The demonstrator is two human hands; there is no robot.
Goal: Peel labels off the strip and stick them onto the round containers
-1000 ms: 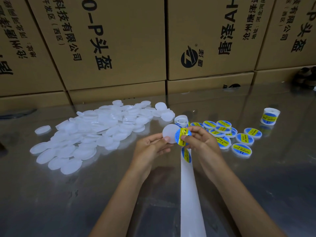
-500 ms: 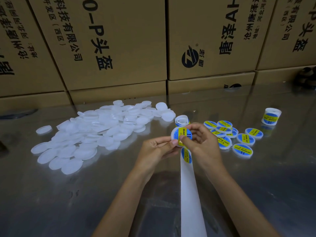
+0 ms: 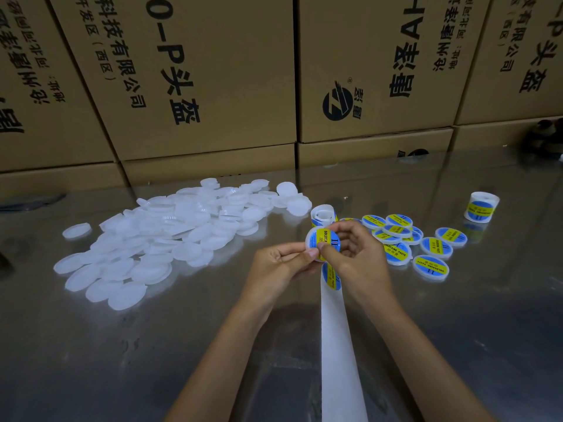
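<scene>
Labels come next: a second ago ours hung beside the round container (image 3: 316, 243), now it sits on it, both hands (image 3: 307, 257) pinching it above the table (image 3: 213, 345), so we press it flat.

Bare table (image 3: 91, 360) left of strip (image 3: 338, 345)

**Backdrop: carton wall, reflective table**

The far side is closed off by stacked brown cardboard cartons (image 3: 213, 71), printed in black Chinese characters, a round logo and "AH". Narrower carton edges are seen beneath the big ones. The work surface is a glossy grey metallic table (image 3: 91, 360); the cartons are mirrored in it faintly. A dark object (image 3: 545, 137) is seen at the far right edge, too blurred to identify. Lighting is dim and even; no wall, floor or window is visible.
</scene>
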